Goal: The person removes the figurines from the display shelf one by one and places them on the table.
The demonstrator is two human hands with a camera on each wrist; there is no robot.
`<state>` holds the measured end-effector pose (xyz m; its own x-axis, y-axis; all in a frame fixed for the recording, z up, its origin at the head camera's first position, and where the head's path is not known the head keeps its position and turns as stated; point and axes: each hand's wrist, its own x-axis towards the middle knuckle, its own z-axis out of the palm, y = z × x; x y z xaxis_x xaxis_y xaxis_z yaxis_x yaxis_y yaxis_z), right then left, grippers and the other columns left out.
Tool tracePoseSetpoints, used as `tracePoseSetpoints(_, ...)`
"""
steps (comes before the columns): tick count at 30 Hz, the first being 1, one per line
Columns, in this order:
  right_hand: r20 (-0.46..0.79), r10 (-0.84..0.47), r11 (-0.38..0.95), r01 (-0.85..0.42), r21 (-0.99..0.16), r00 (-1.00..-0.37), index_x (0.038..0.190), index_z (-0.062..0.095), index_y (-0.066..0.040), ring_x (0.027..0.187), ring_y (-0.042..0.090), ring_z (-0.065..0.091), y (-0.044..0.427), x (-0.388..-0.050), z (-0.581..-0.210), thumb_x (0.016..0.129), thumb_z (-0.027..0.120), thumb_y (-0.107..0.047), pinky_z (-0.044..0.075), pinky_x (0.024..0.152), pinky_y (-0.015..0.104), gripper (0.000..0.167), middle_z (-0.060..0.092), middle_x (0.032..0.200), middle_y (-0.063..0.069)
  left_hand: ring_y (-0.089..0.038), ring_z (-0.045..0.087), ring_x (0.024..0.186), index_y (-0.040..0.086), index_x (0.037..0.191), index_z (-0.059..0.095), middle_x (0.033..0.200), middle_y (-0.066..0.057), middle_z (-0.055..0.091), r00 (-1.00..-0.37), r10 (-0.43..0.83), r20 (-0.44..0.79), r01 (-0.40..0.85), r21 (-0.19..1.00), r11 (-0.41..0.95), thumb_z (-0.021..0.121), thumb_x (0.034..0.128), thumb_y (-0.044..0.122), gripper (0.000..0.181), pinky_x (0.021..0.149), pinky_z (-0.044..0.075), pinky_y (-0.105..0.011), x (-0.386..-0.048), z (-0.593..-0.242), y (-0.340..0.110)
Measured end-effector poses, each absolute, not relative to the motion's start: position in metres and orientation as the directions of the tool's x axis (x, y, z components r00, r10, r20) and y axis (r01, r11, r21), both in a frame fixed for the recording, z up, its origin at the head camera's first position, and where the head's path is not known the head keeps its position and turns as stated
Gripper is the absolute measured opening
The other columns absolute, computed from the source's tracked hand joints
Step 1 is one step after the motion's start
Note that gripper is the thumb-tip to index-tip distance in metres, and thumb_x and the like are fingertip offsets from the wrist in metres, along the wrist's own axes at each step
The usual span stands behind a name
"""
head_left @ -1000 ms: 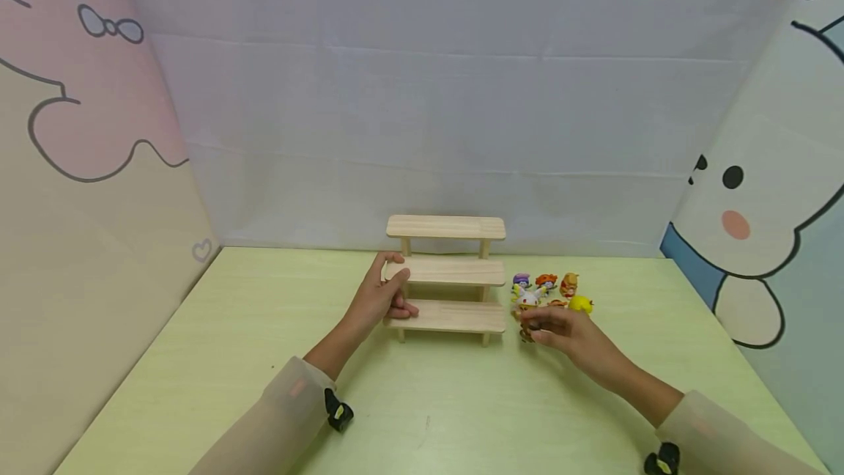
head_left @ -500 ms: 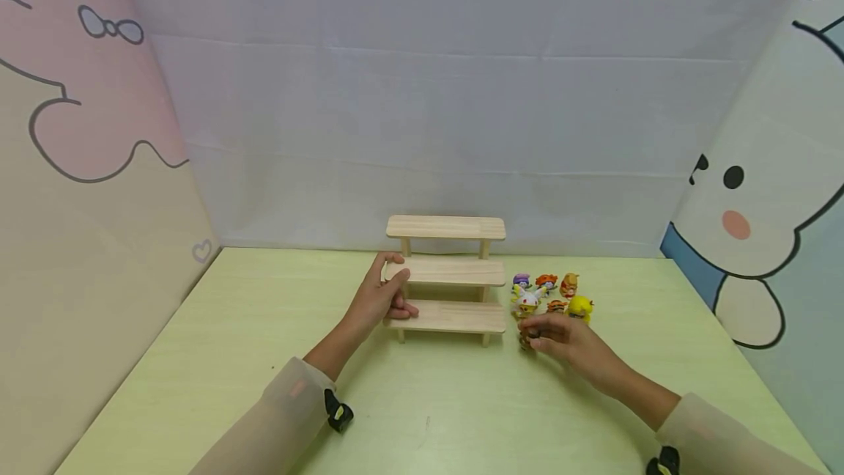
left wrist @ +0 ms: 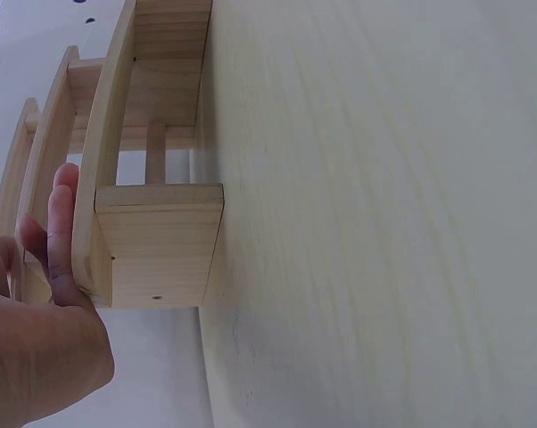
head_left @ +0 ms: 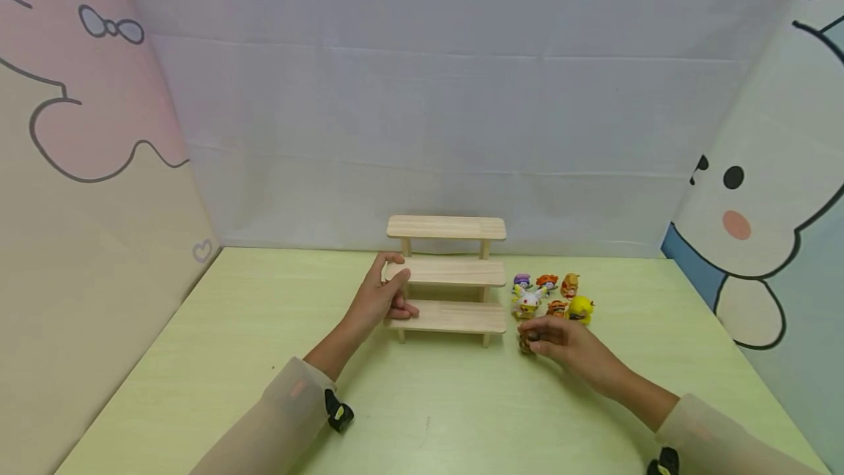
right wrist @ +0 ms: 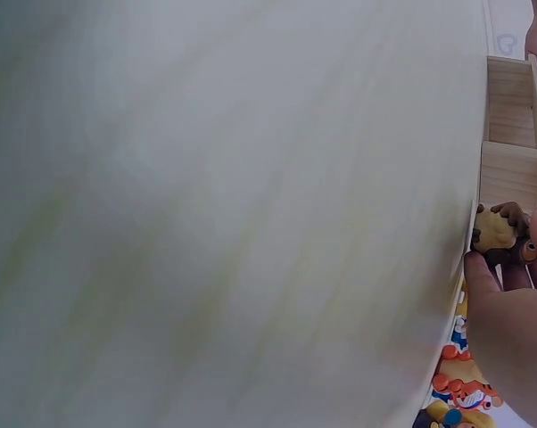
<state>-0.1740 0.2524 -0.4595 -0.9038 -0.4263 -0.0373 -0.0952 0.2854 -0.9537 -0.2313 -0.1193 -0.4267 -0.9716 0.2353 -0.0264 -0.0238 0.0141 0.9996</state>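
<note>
A three-tier wooden display stand [head_left: 455,316] stands at the back middle of the table. My left hand [head_left: 377,293] grips the left end of its middle tier, thumb on top, with lower fingers touching the bottom tier; the left wrist view shows these fingers [left wrist: 61,227] between the tiers. Right of the stand, my right hand [head_left: 570,347] pinches a small brown toy figurine [head_left: 525,343] with a tan belly [right wrist: 494,230], which looks to be at the tabletop. Behind that hand are a white-and-yellow figurine [head_left: 527,302], a yellow one [head_left: 580,308] and an orange one [head_left: 557,308].
Further back stand a purple figurine [head_left: 522,282], an orange-red one [head_left: 546,282] and a golden-brown one [head_left: 570,285]. A white cloth [head_left: 455,116] hangs behind the table [head_left: 422,409], and printed cartoon panels flank both sides.
My right hand has come slightly forward with the brown figurine, uncovering more of the orange and yellow figurines behind. The left hand and the stand have stayed put.
</note>
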Motion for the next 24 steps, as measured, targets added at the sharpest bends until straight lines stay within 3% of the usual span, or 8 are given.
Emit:
tracePoseSetpoints(13, -0.029, -0.442, 0.286, -0.110, -0.952, -0.897, 0.133, 0.060, 0.005, 0.119, 0.007, 0.064, 0.2524, -0.1744, -0.4625, 0.101, 0.068, -0.012, 0.056, 0.095, 0.020, 0.037, 0.059, 0.137, 0.028, -0.026, 0.076, 0.064, 0.016, 0.141, 0.037, 0.061, -0.006, 0.052, -0.970, 0.242, -0.015, -0.012, 1.000, 0.014, 0.054, 0.1102, 0.028, 0.037, 0.055, 0.062, -0.028, -0.2321, -0.4283, -0.1194)
tracePoseSetpoints(21, -0.035, -0.442, 0.281, -0.101, -0.954, -0.896, 0.136, 0.058, 0.006, 0.129, 0.033, 0.060, 0.2514, -0.1733, -0.4609, 0.100, 0.070, -0.012, 0.056, 0.097, 0.022, 0.042, 0.057, 0.140, 0.028, -0.026, 0.076, 0.064, 0.015, 0.142, 0.037, 0.062, -0.006, 0.053, -0.971, 0.239, -0.020, -0.015, 1.000, 0.024, 0.054, 0.1101, 0.028, 0.038, 0.055, 0.063, -0.028, -0.2326, -0.4288, -0.1191)
tracePoseSetpoints(24, -0.042, -0.427, 0.310, -0.103, -0.945, -0.903, 0.138, 0.057, 0.006, 0.130, 0.037, 0.059, 0.2503, -0.1727, -0.4567, 0.100, 0.071, -0.015, 0.056, 0.097, 0.022, 0.046, 0.058, 0.140, 0.027, -0.026, 0.076, 0.064, 0.014, 0.143, 0.037, 0.062, -0.006, 0.053, -0.972, 0.236, -0.020, -0.013, 0.999, 0.030, 0.053, 0.1104, 0.028, 0.039, 0.055, 0.062, -0.028, -0.2327, -0.4287, -0.1191)
